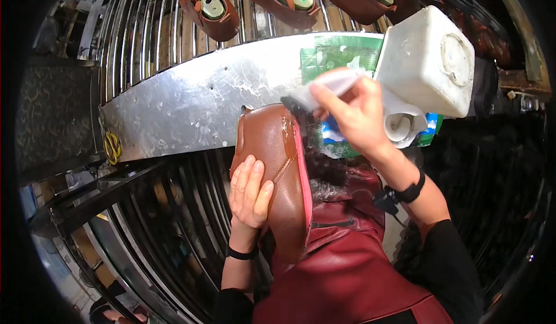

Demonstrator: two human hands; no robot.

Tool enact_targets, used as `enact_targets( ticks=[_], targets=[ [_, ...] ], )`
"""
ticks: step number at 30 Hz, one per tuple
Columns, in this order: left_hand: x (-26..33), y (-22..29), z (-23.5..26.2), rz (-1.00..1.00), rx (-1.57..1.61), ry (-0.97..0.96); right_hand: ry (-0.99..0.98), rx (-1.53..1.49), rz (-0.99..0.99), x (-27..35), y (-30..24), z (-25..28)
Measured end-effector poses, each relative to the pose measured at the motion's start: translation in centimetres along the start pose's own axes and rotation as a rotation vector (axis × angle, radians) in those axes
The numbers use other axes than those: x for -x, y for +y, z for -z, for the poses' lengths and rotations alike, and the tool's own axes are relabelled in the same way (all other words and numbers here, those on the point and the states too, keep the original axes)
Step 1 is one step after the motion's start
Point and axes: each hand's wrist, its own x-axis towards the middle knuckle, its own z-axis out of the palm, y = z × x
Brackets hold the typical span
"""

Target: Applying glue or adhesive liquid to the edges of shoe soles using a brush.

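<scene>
A brown leather shoe (265,133) lies across my lap, its far end against the metal bench edge. Along its right side runs a bright pink strip, and a wet-looking glossy patch shows on the leather near the far end. My left hand (250,192) holds the shoe from the left, fingers pressed on its side. Just above and right of the shoe, my right hand (360,112) grips a pale, whitish brush (331,88) with a dark tip. The brush is blurred by motion, and its dark end is close to the shoe's far end; I cannot tell whether they touch.
Beyond the metal bench (174,115), several brown laced shoes (209,8) stand on a rack of metal rods (152,28). A white plastic jug (425,60) lies at the right on green packaging (341,49), beside a white round container (402,124). Yellow-handled scissors (112,146) hang at the left.
</scene>
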Motion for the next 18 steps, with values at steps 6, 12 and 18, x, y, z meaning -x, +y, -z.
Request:
enact_targets(
  ticks=[6, 12, 18],
  targets=[
    [0.2, 0.1, -0.1, 0.014, 0.008, 0.048, -0.075, -0.082, -0.123, 2.9, -1.0, 0.9],
    [-0.8, -0.4, -0.4, -0.044, 0.009, 0.093, -0.150, -0.158, -0.190, 11.1, -2.1, 2.0],
    [-0.8, -0.4, -1.0, -0.064, -0.025, 0.135, -0.406, 0.111, 0.365, 15.3, -4.7, 1.7]
  ],
)
